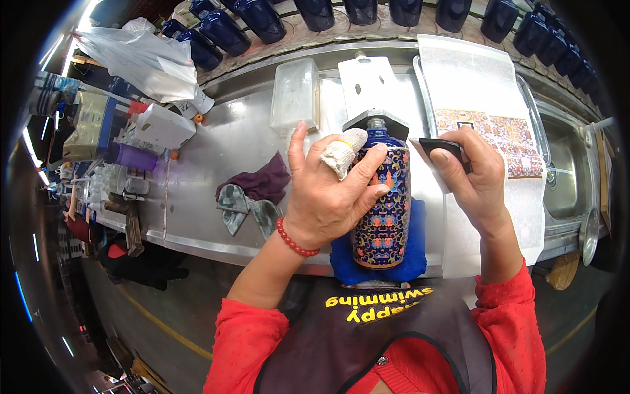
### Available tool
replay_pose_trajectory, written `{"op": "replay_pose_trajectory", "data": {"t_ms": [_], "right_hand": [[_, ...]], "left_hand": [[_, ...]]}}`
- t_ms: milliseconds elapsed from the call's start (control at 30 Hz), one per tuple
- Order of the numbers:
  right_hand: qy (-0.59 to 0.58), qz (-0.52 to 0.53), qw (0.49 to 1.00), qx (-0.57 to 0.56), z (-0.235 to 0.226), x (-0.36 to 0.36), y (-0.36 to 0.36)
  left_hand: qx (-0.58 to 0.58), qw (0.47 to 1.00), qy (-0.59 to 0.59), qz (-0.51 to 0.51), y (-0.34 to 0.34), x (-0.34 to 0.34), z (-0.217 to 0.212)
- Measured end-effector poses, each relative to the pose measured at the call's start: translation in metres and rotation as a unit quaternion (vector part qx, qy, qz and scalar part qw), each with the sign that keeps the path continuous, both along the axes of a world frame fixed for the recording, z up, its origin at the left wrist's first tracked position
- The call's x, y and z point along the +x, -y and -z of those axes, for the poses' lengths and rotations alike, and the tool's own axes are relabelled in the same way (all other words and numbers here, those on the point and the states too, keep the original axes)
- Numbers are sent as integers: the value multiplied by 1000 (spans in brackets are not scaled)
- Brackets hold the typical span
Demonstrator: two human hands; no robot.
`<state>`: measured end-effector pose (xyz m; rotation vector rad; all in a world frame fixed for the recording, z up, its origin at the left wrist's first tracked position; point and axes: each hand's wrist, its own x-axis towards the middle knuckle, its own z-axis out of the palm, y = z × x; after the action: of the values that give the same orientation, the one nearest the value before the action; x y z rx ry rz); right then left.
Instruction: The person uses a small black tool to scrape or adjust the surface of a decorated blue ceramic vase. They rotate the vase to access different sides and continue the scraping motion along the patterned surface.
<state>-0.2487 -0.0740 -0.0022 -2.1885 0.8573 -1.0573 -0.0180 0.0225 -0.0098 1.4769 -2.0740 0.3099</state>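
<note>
A dark blue bottle (382,226) with a colourful floral pattern around its body lies neck away from me on a blue cloth pad (415,244), its neck end by a grey angled metal rest (399,128). My left hand (335,187) lies over its left side, thumb and index finger touching the pattern, fingers spread. One finger wears a white cloth wrap (342,152) held by a yellow band. Just right of the bottle, apart from it, my right hand (478,172) pinches a flat black scraper (438,146) between thumb and fingers.
Printed pattern sheets (485,141) lie on the right, beside a metal sink (566,177). A translucent plastic box (293,95) and a purple cloth (262,180) are on the metal table (216,131). Several plain blue bottles (315,13) line the far side. A white bag (141,59) is at far left.
</note>
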Motion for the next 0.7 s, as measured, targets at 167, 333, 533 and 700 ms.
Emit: {"op": "replay_pose_trajectory", "data": {"t_ms": [167, 333, 533, 700], "right_hand": [[-35, 4, 990, -135, 8, 4, 1], [-77, -56, 982, -166, 19, 11, -7], [-118, -69, 977, -162, 24, 14, -12], [-117, -64, 976, -174, 23, 17, -11]], "left_hand": [[2, 1000, -15, 14, -1, 2, 2], [9, 997, -79, 7, -4, 7, 7], [-11, 999, -46, 4, -8, 4, 12], [-8, 999, -38, -4, -7, 0, 10]]}}
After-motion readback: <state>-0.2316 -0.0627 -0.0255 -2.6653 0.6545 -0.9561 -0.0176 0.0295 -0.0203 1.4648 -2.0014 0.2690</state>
